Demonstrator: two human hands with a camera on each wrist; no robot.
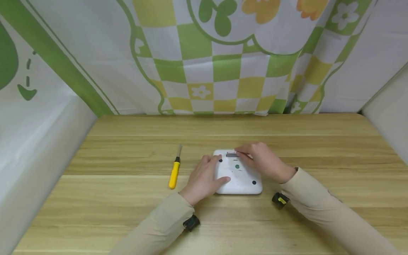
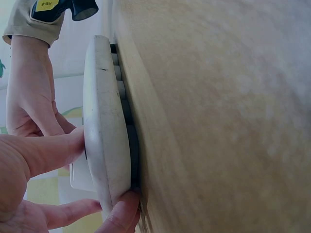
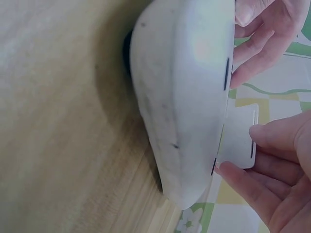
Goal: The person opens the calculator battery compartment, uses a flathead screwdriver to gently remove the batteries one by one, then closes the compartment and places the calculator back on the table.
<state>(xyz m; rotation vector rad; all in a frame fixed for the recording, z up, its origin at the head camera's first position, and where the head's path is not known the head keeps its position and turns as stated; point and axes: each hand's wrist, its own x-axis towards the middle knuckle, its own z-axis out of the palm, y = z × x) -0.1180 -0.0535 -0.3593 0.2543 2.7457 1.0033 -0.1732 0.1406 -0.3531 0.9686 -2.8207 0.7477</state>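
Observation:
A white calculator point(image 1: 240, 186) lies face down on the wooden table, its keys point(image 2: 119, 80) showing at the underside in the left wrist view. My left hand point(image 1: 204, 179) grips its left side, thumb on the back and fingers at the edge. At the far edge of the back, my right hand point(image 1: 264, 163) pinches a white battery cover point(image 3: 238, 136) between thumb and fingers. The cover stands up from the back, and a narrow dark slot point(image 1: 231, 155) shows beside it. Part of the slot is hidden by the right fingers.
A screwdriver point(image 1: 174, 173) with a yellow handle lies left of the calculator, tip pointing away. Beyond the table point(image 1: 127, 212) hangs a green, yellow and white checked curtain point(image 1: 226, 67). Dark cameras are strapped at both wrists.

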